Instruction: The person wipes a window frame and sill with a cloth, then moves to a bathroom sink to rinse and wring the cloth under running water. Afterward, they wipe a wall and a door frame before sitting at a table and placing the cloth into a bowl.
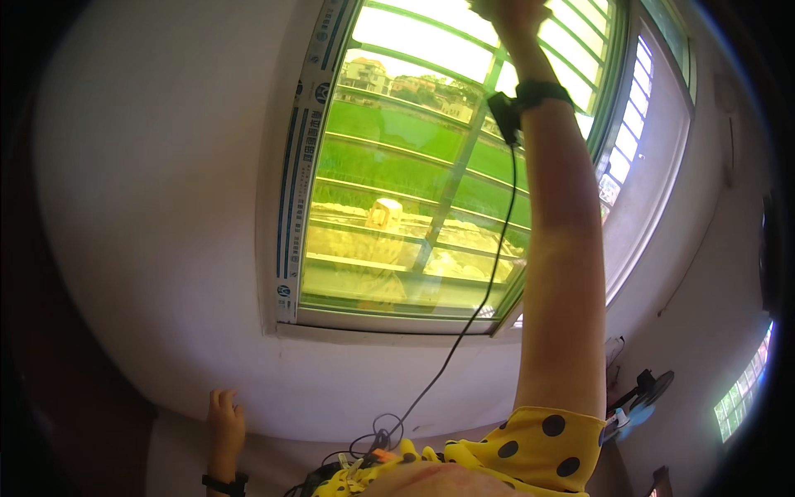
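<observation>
My right hand [518,12] is raised high at the picture's top edge, in front of the upper part of a barred window [397,149]. Something dark shows beside its fingers, but the bright light and the picture's edge hide whether the hand holds it. A black wrist strap with a small device [508,117] sits on that wrist, and a black cable [497,248] hangs from it. Low at the left, my left hand [225,419] is near the white wall with its fingers loosely bent, and no object shows in it. It wears a black strap [225,483] too.
Printed protective film [298,186] covers the window frame's left side. An open window or door panel [646,155] stands at the right. A fan [649,391] is at the lower right, near another barred window [745,385]. The cable runs down to a tangle [382,435] at my chest.
</observation>
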The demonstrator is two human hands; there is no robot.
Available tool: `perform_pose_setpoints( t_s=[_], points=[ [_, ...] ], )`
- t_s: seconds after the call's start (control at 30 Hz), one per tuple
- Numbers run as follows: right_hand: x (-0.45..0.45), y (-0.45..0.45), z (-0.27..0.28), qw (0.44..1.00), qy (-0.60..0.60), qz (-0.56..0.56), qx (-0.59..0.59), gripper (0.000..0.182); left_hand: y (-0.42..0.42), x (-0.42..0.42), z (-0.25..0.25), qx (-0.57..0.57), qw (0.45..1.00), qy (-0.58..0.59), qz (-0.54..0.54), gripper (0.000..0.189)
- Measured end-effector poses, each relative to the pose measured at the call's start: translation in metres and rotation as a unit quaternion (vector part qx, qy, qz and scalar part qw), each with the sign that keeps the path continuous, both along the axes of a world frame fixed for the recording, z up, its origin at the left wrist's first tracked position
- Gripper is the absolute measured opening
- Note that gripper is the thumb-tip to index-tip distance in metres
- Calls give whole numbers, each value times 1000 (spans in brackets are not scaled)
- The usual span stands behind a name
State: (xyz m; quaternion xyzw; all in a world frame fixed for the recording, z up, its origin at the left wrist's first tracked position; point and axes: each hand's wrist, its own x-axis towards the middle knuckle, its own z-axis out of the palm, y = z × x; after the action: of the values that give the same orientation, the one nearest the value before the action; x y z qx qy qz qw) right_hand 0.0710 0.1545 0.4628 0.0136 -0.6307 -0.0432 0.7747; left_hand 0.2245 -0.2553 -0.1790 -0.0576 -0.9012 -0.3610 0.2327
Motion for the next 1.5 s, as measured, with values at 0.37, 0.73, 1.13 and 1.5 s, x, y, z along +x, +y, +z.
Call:
perform_pose_setpoints(
  t_s=[0.37, 0.73, 1.13, 1.5],
  points=[
    [49, 208, 36, 917, 57, -252, -304, 35, 31, -2, -5, -23, 996, -32, 81, 29],
    [6, 10, 50, 995, -24, -26, -94, 37, 31, 24, -9, -62, 992, -27, 108, 28],
    [-13, -111, -85, 981, -49, 52, 182, 26, -10, 21, -22, -2, 996, -44, 75, 24],
    [-8, -80, -290, 901, -139, 77, 405, 45, -5, 41, -30, 3, 996, -60, 73, 25]
  ],
)
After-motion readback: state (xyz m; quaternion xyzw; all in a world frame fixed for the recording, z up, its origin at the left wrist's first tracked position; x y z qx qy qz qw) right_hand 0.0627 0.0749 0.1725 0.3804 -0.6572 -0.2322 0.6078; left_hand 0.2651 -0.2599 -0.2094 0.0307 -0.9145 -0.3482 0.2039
